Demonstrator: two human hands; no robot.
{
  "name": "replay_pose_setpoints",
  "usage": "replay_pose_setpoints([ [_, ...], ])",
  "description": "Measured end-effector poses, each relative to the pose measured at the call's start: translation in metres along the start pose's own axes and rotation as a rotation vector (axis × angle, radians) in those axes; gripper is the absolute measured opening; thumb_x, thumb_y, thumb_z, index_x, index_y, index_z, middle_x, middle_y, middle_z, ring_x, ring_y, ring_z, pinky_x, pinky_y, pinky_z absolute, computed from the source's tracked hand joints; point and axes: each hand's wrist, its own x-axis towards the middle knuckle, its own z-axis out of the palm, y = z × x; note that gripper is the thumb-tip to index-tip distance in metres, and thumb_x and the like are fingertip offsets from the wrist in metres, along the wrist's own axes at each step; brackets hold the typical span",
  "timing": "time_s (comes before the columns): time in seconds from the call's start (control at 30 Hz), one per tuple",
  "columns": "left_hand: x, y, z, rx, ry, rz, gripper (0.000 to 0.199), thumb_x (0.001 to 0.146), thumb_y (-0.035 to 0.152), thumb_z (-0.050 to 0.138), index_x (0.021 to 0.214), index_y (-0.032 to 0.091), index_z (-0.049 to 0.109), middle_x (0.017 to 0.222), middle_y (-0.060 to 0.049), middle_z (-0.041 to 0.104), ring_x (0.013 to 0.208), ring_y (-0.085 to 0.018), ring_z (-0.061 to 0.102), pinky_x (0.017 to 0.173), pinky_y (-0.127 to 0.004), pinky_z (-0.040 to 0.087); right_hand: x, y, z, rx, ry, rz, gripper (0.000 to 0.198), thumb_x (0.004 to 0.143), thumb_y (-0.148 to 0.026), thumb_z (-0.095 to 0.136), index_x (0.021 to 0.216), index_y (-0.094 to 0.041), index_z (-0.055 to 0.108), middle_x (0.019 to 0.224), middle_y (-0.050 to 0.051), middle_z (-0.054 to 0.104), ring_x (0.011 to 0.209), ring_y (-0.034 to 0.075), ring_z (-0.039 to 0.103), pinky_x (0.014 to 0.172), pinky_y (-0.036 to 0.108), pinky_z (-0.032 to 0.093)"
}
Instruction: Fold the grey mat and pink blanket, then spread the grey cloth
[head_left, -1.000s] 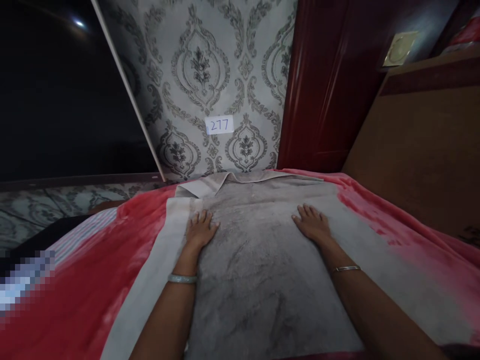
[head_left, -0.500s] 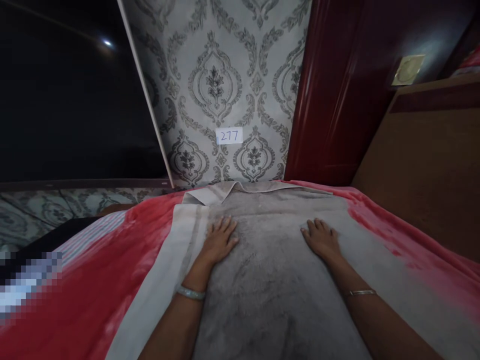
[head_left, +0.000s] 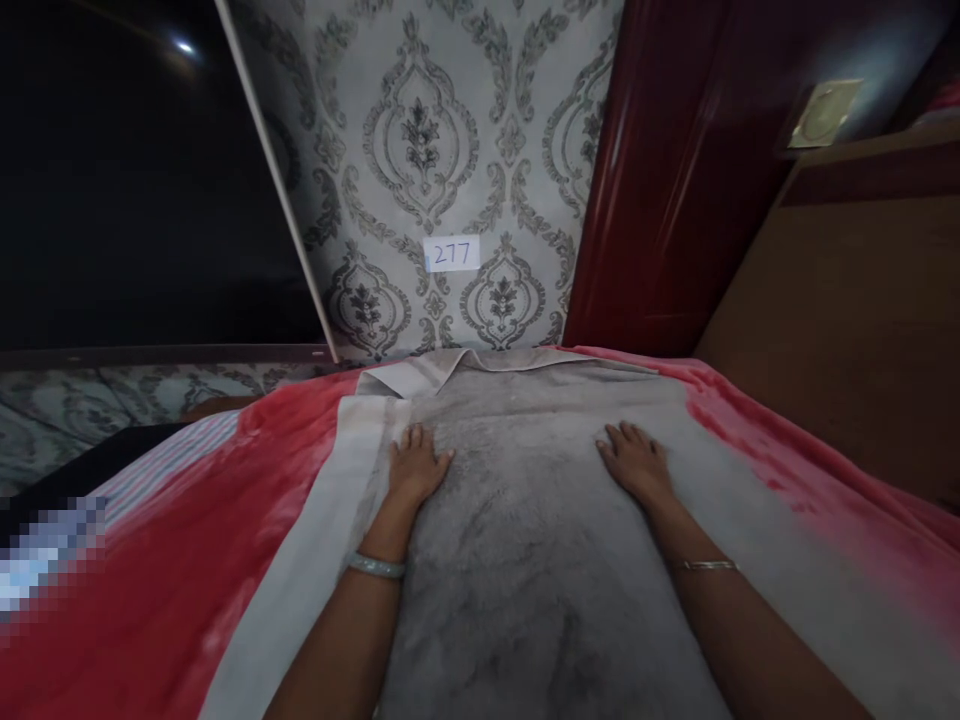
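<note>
A grey towel-like cloth (head_left: 517,520) with a paler border lies spread over a red blanket (head_left: 172,560). Flat on its left part, near the pale side border, rests my left hand (head_left: 415,467), fingers stretched out and holding nothing. My right hand (head_left: 636,460) lies open with its palm down on the right part of the same cloth. Beyond both hands, the far edge of the cloth is rumpled, and its far left corner (head_left: 405,376) is folded over.
A large dark screen (head_left: 150,200) stands at the left. Behind the cloth is patterned wallpaper (head_left: 420,140) with a paper label (head_left: 451,253) reading 277. On the right are a dark red panel (head_left: 645,200) and a brown board (head_left: 862,300). A striped cloth (head_left: 172,460) lies at the left.
My left hand has slid a little to the left on the cloth, its fingers now closer together. My right hand stays in about the same place. The view has shifted slightly.
</note>
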Motion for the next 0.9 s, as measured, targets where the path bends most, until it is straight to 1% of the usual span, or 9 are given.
replay_pose_setpoints([
  [0.13,0.003,-0.003,0.000,0.007,0.028,-0.023,0.068,0.100,0.050,0.032,0.156,0.012,0.037,0.167,-0.013,0.028,0.154,-0.032,0.022,0.123,-0.052,0.023,-0.002,-0.002,-0.005,0.059,0.019,0.002,0.053,0.100,-0.038,0.034,0.145,-0.018,0.053,0.157,0.014,0.045,0.146,0.027,0.036,0.117,0.050,0.028],
  [0.2,0.005,-0.007,0.000,0.010,0.081,0.008,0.059,0.100,0.044,0.034,0.151,0.014,0.045,0.163,-0.012,0.037,0.151,-0.031,0.030,0.121,-0.050,0.028,-0.002,-0.002,-0.006,0.127,0.061,0.007,0.050,0.099,-0.035,0.037,0.141,-0.017,0.058,0.154,0.014,0.049,0.145,0.028,0.038,0.117,0.049,0.028],
  [0.33,0.011,-0.027,-0.004,-0.045,0.282,-0.002,0.040,0.100,0.028,0.038,0.126,0.020,0.068,0.142,-0.011,0.060,0.130,-0.026,0.054,0.109,-0.039,0.044,0.005,0.006,-0.009,0.208,0.133,0.051,0.048,0.096,-0.028,0.040,0.135,-0.015,0.064,0.145,0.012,0.058,0.136,0.024,0.049,0.115,0.039,0.034],
  [0.4,0.015,-0.041,-0.007,-0.091,0.389,-0.049,0.032,0.100,0.032,0.047,0.121,0.021,0.068,0.134,-0.011,0.063,0.120,-0.026,0.060,0.102,-0.042,0.050,0.010,0.014,-0.012,0.219,0.163,0.080,0.049,0.095,-0.025,0.038,0.135,-0.014,0.064,0.142,0.011,0.061,0.132,0.023,0.052,0.113,0.035,0.036],
  [0.47,0.017,-0.051,-0.009,-0.115,0.443,-0.042,0.035,0.097,0.037,0.058,0.126,0.019,0.063,0.131,-0.010,0.062,0.114,-0.025,0.062,0.096,-0.045,0.054,0.013,0.023,-0.016,0.228,0.194,0.110,0.051,0.094,-0.023,0.037,0.136,-0.013,0.063,0.141,0.011,0.062,0.131,0.023,0.053,0.113,0.033,0.036],
  [0.57,0.019,-0.058,-0.012,-0.127,0.455,0.008,0.040,0.095,0.038,0.062,0.130,0.017,0.059,0.129,-0.010,0.062,0.111,-0.025,0.063,0.091,-0.046,0.057,0.014,0.033,-0.021,0.233,0.223,0.144,0.052,0.092,-0.021,0.036,0.136,-0.012,0.063,0.140,0.011,0.063,0.128,0.024,0.054,0.111,0.034,0.038],
  [0.67,0.020,-0.057,-0.011,-0.128,0.451,0.038,0.032,0.097,0.034,0.057,0.125,0.019,0.064,0.130,-0.009,0.063,0.115,-0.025,0.062,0.097,-0.045,0.054,0.014,0.033,-0.024,0.240,0.224,0.124,0.052,0.090,-0.019,0.038,0.135,-0.016,0.064,0.137,0.010,0.064,0.123,0.026,0.056,0.106,0.038,0.042],
  [0.8,0.026,-0.055,-0.006,-0.113,0.364,0.180,0.034,0.095,0.024,0.049,0.120,0.027,0.072,0.132,-0.004,0.067,0.126,-0.024,0.056,0.110,-0.037,0.046,0.021,0.026,-0.026,0.263,0.203,-0.023,0.048,0.088,-0.018,0.043,0.130,-0.021,0.067,0.138,0.006,0.063,0.127,0.026,0.050,0.108,0.039,0.039],
  [0.9,0.029,-0.055,-0.002,-0.101,0.297,0.215,0.039,0.092,0.024,0.048,0.125,0.026,0.070,0.135,-0.005,0.065,0.129,-0.026,0.054,0.110,-0.040,0.045,0.028,0.024,-0.026,0.287,0.179,-0.109,0.044,0.086,-0.020,0.048,0.124,-0.023,0.069,0.135,0.006,0.063,0.127,0.024,0.050,0.108,0.035,0.039],
])
